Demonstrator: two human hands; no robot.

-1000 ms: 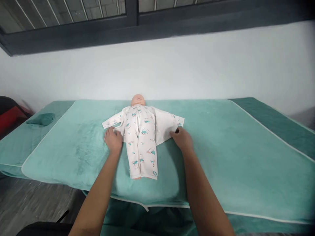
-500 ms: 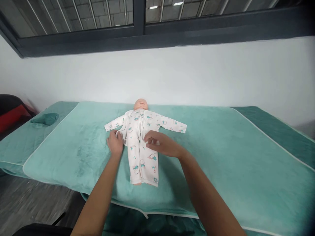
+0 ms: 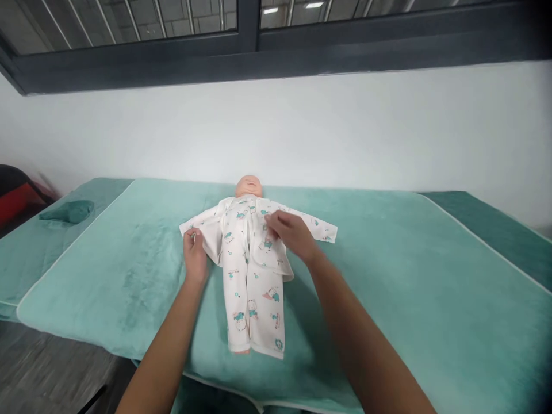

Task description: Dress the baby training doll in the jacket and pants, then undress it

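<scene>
I count two bare hands, one left hand (image 3: 195,256) and one right hand (image 3: 292,233), with one pink baby doll (image 3: 249,187), one white printed fabric jacket (image 3: 266,247) and one matching pair of white trousers (image 3: 264,316). Around them I see one teal plush-covered bed (image 3: 379,287), one dark-teal fabric cushion (image 3: 68,211) and one dark-grey-framed window (image 3: 172,68).

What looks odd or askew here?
The shirt on the baby doll sits unevenly: the front panel near the left hand spreads sideways, plain underside showing, while the other lies over the doll. Nothing looks spilled.
</scene>
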